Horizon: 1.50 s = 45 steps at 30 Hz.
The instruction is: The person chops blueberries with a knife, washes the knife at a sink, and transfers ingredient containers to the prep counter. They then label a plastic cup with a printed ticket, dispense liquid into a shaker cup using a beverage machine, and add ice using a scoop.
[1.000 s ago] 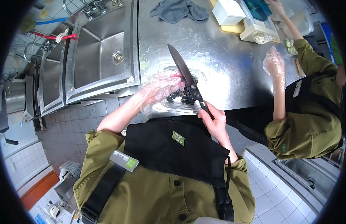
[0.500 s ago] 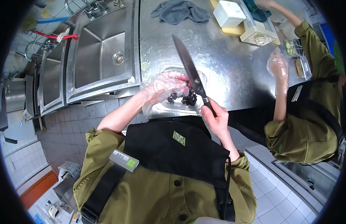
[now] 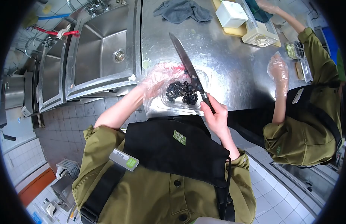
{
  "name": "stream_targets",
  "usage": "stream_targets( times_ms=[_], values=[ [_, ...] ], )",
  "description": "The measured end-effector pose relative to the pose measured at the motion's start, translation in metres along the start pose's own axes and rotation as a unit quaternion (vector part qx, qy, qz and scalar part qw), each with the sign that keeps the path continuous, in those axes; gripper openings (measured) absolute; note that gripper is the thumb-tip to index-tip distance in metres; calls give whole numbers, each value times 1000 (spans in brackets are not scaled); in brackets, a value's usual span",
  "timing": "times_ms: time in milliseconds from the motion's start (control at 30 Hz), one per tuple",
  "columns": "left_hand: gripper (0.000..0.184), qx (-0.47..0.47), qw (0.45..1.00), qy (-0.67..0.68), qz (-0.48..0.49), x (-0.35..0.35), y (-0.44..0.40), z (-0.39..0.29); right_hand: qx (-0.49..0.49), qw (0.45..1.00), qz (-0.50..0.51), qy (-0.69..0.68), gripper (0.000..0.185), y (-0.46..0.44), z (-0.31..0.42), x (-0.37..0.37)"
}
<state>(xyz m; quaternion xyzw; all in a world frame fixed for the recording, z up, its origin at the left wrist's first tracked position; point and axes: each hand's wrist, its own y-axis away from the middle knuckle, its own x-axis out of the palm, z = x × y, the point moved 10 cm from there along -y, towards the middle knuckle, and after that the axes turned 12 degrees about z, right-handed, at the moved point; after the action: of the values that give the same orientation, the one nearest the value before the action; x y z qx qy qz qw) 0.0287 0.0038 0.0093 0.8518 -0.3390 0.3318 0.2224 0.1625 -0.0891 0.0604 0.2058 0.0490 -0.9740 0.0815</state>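
My right hand [image 3: 216, 116] is closed round the dark handle of a large kitchen knife [image 3: 185, 56], its blade pointing up and away over the metal counter. My left hand [image 3: 162, 75], in a loose clear plastic glove, has its fingers stretched out to the blade's left side, where a small dark piece [image 3: 186, 72] clings. Plastic glare blurs the fingertips. Below the blade, a pile of chopped black pieces [image 3: 176, 91] lies in a shallow clear tray [image 3: 179, 108]. I cannot tell what food the pieces are.
A double steel sink [image 3: 91, 56] is on the left. A grey cloth [image 3: 182, 12] lies at the back, near a white container [image 3: 231, 15] on a yellow board. To the right, a co-worker's gloved hand [image 3: 278, 71] rests over the counter.
My left hand has drawn back up and left from over the tray, uncovering more of the black pieces. The knife has shifted slightly left, still in my right hand.
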Motion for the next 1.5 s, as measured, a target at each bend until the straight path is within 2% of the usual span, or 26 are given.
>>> stream_targets(
  times_ms=[167, 267, 300, 433, 533, 567, 667, 700, 733, 800, 933, 1000, 1067, 1100, 1200, 1233, 1333, 1367, 1467, 1500],
  values=[
    [22, -17, 997, -67, 17, 13, -7, -15, -96, 988, -55, 104, 30, -8, 33, -9],
    [22, -49, 990, -126, 30, 14, -9, -9, -81, 990, -44, 104, 30, -14, 36, -7],
    [23, -43, 996, -74, 25, 11, -8, -8, -87, 989, -45, 107, 30, -14, 37, -6],
    [30, 3, 997, -68, 28, 16, -8, -21, -110, 982, -54, 141, 32, -11, 38, -2],
    [31, -51, 993, -103, 29, 7, -7, -13, -113, 975, -46, 187, 33, -9, 32, 8],
    [29, -42, 987, -154, 11, 6, -6, -16, -109, 973, -41, 199, 34, -9, 29, 10],
    [25, -122, 893, -426, 73, 12, -12, -11, -99, 977, -46, 183, 32, -4, 21, 10],
    [19, -92, 820, -556, 97, 4, -17, 0, -94, 980, -52, 166, 31, -1, 18, 7],
    [16, -110, 719, -669, 153, 9, -16, 17, -89, 983, -58, 149, 30, 3, 14, 5],
    [13, -140, 461, -839, 254, 14, -13, 53, -47, 989, -49, 132, 28, 8, -2, 6],
    [12, -225, 380, -860, 255, -7, -23, 77, -34, 994, -35, 95, 27, 9, -13, 12],
    [24, -183, 678, -656, 276, 2, -37, 51, -1, 998, -12, 64, 26, 11, -21, 15],
    [22, -211, 637, -701, 242, 2, -40, 30, 5, 999, -10, 51, 25, 12, -24, 16],
    [21, -235, 652, -672, 261, -1, -39, 33, 4, 999, -11, 45, 25, 13, -22, 16],
    [13, -209, 432, -823, 302, -18, -37, 60, 16, 1000, -10, 21, 24, 13, -27, 17],
    [9, -208, 365, -862, 283, 4, -29, 54, 23, 1000, -8, 12, 24, 13, -31, 18],
    [12, -134, 204, -921, 304, 10, -13, 83, 20, 1000, -13, 14, 23, 15, -39, 19],
    [15, -149, 273, -916, 254, 2, -19, 85, 23, 1000, -13, 6, 24, 14, -39, 18],
    [15, -143, 233, -923, 272, -11, -12, 106, 25, 999, -16, -10, 24, 13, -38, 16],
    [15, -182, 250, -916, 257, -11, -11, 101, 24, 1000, -16, -9, 24, 13, -37, 16]
  ],
)
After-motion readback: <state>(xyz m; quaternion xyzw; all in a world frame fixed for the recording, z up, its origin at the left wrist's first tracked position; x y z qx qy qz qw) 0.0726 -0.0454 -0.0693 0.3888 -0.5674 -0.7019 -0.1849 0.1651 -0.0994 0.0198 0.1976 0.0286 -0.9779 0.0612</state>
